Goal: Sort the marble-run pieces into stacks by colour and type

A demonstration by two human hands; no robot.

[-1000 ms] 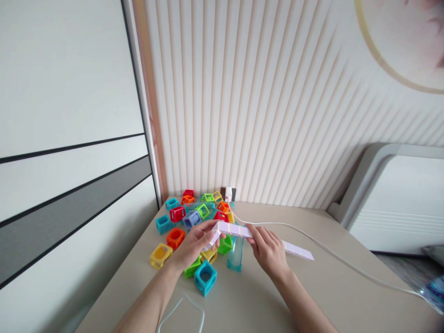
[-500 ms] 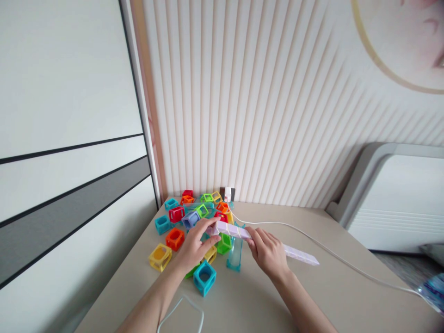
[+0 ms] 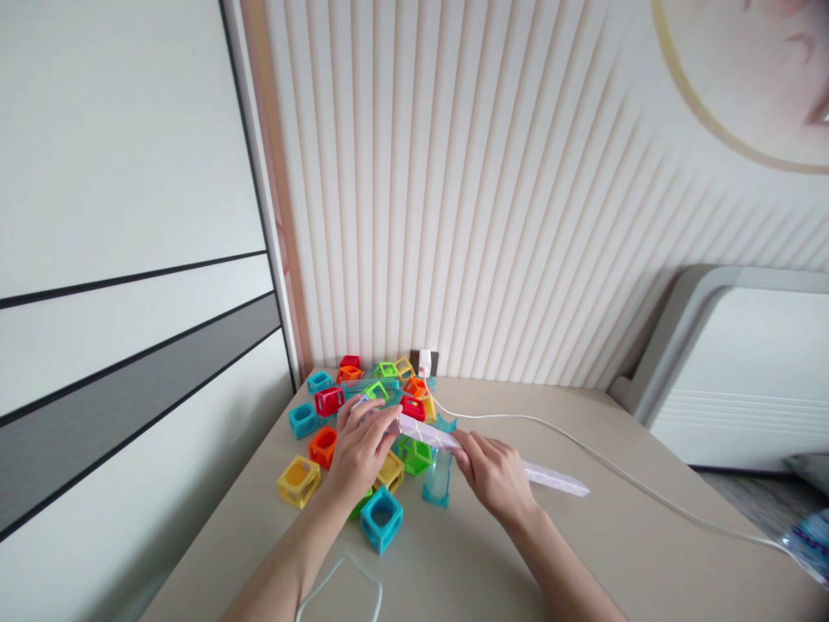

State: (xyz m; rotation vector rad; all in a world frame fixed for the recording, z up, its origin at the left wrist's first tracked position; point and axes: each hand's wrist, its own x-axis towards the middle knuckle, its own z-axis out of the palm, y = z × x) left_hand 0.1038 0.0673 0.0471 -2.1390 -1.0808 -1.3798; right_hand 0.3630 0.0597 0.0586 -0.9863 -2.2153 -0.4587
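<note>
A long pale lilac strip (image 3: 453,442) of joined squares spans both hands, left hand (image 3: 358,449) and right hand (image 3: 496,473) each clasped on it.

Both hands, left hand (image 3: 358,449) & right hand (image 3: 496,473), grip pale strip (image 3: 427,432), prob. lilac, over coloured cubes (image 3: 382,518).

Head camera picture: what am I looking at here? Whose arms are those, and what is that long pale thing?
No machine here: a person wears a camera on the head, so you look down along their own bare arms. The left hand and right hand both grip a long pale strip made of small segments, held above a beige table. Under and behind it lies a heap of coloured hollow cubes, with a clear blue piece standing upright. A white cable runs across the table from a plug at the wall.
</note>
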